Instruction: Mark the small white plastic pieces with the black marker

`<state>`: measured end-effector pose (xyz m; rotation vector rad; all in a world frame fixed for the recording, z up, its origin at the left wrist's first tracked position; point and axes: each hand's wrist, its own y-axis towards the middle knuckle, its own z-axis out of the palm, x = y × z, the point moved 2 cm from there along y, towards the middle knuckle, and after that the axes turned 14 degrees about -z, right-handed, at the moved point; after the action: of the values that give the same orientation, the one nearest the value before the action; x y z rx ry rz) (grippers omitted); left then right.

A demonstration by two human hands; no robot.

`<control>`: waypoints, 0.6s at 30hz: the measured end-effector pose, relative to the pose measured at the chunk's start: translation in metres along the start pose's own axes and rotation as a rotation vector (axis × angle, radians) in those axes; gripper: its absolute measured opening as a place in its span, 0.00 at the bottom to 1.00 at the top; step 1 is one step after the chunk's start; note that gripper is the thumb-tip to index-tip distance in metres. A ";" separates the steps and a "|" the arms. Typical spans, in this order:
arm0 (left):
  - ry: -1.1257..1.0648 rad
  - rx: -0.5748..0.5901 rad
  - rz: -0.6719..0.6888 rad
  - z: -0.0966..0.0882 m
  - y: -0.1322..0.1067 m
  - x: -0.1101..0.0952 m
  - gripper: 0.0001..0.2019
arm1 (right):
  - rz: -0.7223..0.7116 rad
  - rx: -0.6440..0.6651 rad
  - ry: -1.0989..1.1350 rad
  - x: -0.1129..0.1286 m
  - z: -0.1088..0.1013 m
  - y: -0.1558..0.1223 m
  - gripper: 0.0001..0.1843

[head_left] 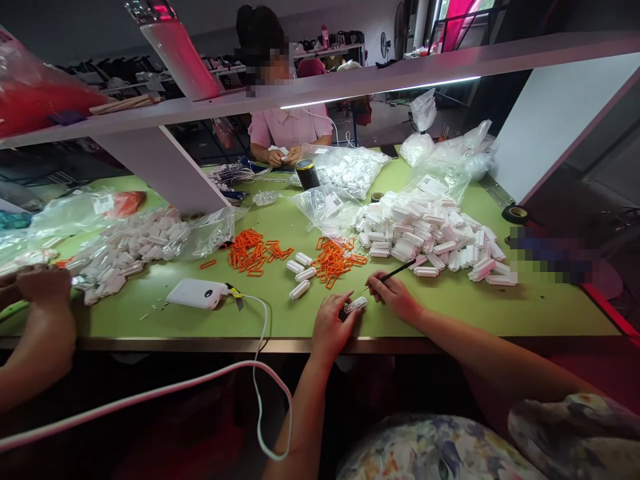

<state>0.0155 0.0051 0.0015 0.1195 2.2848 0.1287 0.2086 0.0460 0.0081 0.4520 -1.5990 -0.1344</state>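
Near the front edge of the green table, my left hand [334, 323] is closed on a small white plastic housing [356, 305], held between thumb and fingers. My right hand [393, 297] pinches a thin black pen-like stick [399, 269], its lower tip close to the housing. Several matching white housings [300, 289] lie loose to the left of my hands. Beyond them are two heaps of orange rectangular frames, one nearer [336, 261] and one farther left [250, 252]. A large pile of white housings [425, 230] spreads out behind my right hand.
A white power bank [196, 293] with a white cable [260, 313] lies at left. Clear bags of white parts [345, 170] and a dark can [307, 175] stand farther back. A shelf [350, 83] crosses overhead. One co-worker [290, 127] sits opposite; another's arm [47, 327] rests at far left.
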 end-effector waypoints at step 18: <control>-0.019 -0.005 -0.054 0.000 0.001 -0.004 0.05 | -0.164 0.062 -0.328 0.004 0.006 -0.010 0.19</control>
<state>0.0176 0.0061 0.0045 0.0559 2.2667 0.1050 0.2050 0.0342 0.0079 0.6348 -1.8895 -0.2961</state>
